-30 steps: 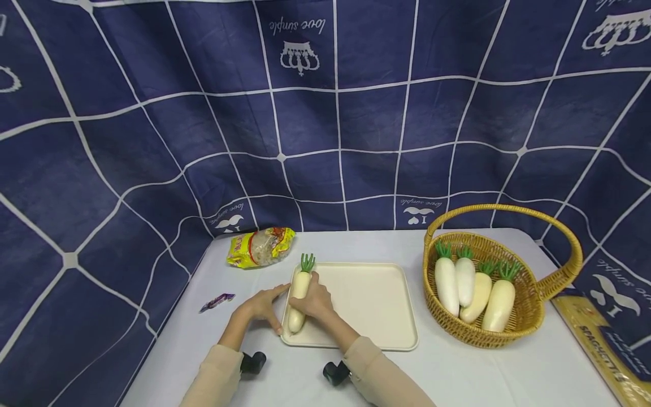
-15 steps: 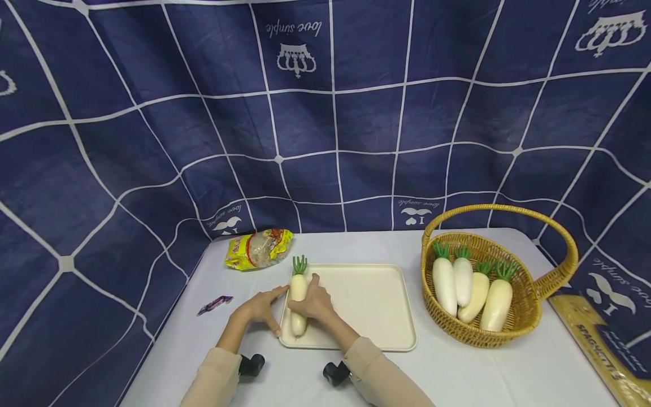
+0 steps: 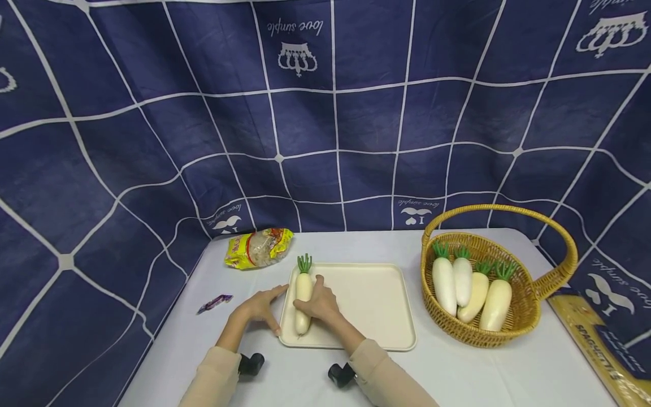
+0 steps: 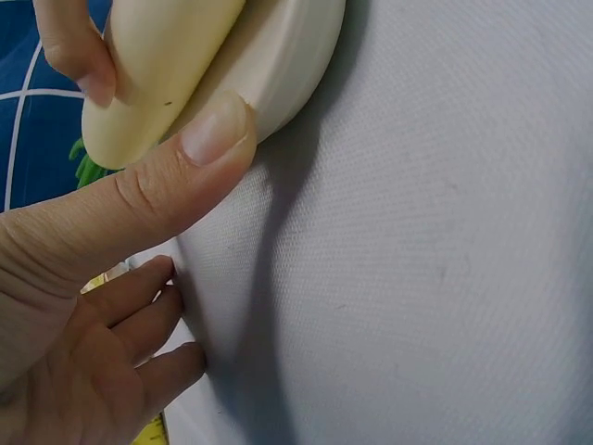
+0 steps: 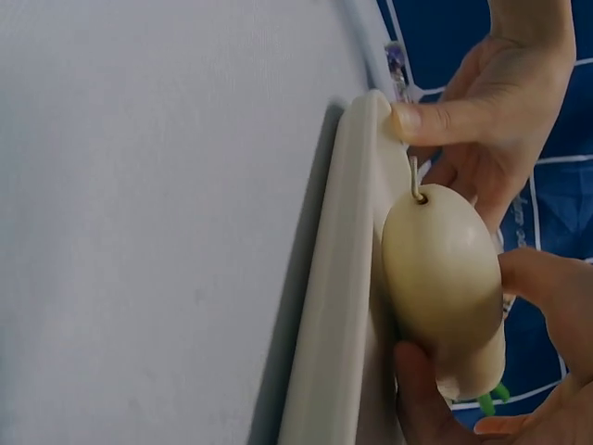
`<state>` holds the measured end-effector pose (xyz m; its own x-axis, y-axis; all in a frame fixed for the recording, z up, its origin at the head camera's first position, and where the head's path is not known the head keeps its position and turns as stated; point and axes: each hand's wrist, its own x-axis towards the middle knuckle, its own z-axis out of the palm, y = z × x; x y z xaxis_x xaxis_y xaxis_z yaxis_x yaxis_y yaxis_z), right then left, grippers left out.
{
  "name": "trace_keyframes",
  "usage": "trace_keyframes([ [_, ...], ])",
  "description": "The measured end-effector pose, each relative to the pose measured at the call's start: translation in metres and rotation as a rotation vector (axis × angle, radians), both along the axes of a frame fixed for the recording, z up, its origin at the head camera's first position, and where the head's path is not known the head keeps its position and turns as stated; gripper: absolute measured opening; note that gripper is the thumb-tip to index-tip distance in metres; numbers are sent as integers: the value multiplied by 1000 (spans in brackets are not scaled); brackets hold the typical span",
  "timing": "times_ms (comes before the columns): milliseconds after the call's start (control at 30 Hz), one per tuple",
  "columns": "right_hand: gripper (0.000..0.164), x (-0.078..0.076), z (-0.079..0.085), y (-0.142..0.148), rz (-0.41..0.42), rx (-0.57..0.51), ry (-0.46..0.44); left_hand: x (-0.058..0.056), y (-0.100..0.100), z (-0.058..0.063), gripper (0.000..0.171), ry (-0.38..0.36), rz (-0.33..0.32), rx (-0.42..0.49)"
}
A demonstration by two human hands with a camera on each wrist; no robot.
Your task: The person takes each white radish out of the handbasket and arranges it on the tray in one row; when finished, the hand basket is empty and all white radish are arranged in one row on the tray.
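Note:
A white radish [image 3: 304, 287] with green stem stubs lies lengthwise along the left side of a cream tray [image 3: 371, 305], its leafy end pointing away. My right hand [image 3: 322, 301] holds it, thumb on the near left side and fingers on the right. In the right wrist view the radish [image 5: 445, 260] shows its root tip, close over the tray. My left hand [image 3: 258, 308] rests at the tray's left edge with fingers spread. Its thumb [image 4: 213, 139] touches the near left corner of the rim in the left wrist view.
On the right stands a wicker basket [image 3: 483, 338] with a tall handle, holding several white radishes [image 3: 445, 285]. A yellow food bag [image 3: 259, 249] lies behind the tray, a small purple wrapped piece [image 3: 215, 303] to the left. A spaghetti pack [image 3: 605, 350] lies at far right.
The right hand first shifts the radish slightly left and straightens it, then moves it a little right along with the hand. The left hand stays at the tray edge.

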<state>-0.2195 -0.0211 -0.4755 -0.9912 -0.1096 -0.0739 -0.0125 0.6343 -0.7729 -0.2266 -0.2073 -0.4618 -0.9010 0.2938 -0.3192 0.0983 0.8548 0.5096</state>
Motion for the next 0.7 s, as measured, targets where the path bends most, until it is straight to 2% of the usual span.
trace_keyframes([
  [400, 88, 3, -2, -4, -12, 38, 16, 0, -1, 0, 110, 4, -2, 10],
  [700, 84, 4, 0, 16, -3, -9, 47, 0, 0, 0, 110, 10, -11, 4],
])
